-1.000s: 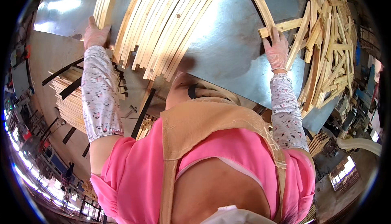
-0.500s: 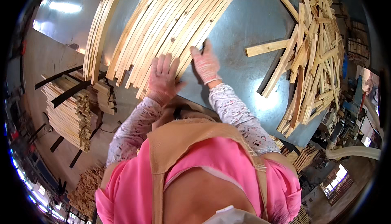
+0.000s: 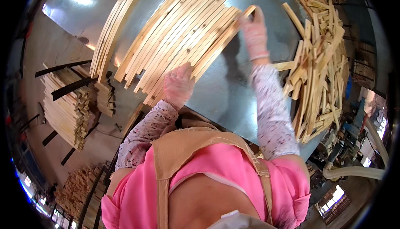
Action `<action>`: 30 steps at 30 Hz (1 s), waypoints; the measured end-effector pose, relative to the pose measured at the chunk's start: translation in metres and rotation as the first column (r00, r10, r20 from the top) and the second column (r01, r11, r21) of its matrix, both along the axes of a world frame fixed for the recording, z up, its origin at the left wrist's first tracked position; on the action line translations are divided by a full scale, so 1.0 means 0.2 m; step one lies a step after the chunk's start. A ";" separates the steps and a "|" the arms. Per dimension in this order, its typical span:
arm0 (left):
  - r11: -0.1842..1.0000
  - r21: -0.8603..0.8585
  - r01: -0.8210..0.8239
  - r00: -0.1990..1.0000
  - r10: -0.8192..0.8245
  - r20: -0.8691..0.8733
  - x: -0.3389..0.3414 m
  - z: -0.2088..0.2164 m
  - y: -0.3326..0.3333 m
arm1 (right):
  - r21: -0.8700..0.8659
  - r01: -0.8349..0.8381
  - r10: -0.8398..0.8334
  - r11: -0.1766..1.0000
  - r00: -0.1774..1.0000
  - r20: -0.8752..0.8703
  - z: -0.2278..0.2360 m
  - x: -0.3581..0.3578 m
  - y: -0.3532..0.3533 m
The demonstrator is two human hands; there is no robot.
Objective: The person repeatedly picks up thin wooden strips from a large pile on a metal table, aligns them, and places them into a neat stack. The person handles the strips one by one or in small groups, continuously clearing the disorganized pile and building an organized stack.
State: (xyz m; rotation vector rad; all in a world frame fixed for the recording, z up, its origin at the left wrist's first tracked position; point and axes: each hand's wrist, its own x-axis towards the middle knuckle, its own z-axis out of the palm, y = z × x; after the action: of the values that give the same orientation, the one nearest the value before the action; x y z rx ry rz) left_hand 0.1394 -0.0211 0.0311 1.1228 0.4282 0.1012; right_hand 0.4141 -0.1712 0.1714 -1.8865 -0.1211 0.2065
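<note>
A row of long, pale wooden strips (image 3: 166, 48) lies side by side on the metal table (image 3: 218, 98). My right hand (image 3: 255, 35), in a thin pinkish glove and slightly blurred, pinches the far end of the rightmost wooden strip (image 3: 225, 41). That end stands a little off the row and casts a shadow on the metal. Near the strips' close ends, my left hand (image 3: 179, 85), also gloved, is closed with bent fingers round the same strip's near part; its fingertips are partly hidden. Both forearms wear flowered sleeves.
Left of the row lies a narrower group of strips (image 3: 118, 25). A jumbled heap of wood pieces (image 3: 318, 70) covers the table's right side. Beyond the left table edge, stacked strips (image 3: 64, 104) sit on dark bars. A pale hose (image 3: 354, 173) curves at the lower right.
My right hand has moved forward and right, from beside the near ends to the far end of the rightmost strip. My left hand's fingers, flat before, are now curled. The view has shifted slightly.
</note>
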 end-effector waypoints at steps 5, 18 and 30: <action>0.048 0.990 0.135 0.929 -0.353 -0.109 0.53 0.83 -0.02 | 0.209 -0.160 0.193 0.965 0.970 -0.148 -0.15 -0.27 0.03; 0.458 0.697 0.552 0.830 -0.221 -0.512 0.67 0.76 0.77 | -0.262 -0.032 0.065 0.964 0.991 0.119 0.10 -0.30 0.00; 0.972 0.116 0.202 0.923 -0.149 -0.355 0.72 0.58 0.65 | 0.171 0.085 0.003 0.982 0.890 -0.457 -0.75 -0.99 -0.04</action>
State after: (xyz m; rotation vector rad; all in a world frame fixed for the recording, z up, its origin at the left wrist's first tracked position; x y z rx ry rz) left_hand 0.2836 0.1083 0.1476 1.3296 0.6367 -0.2300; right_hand 0.2166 -0.1802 0.0211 -1.6057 0.2146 0.5841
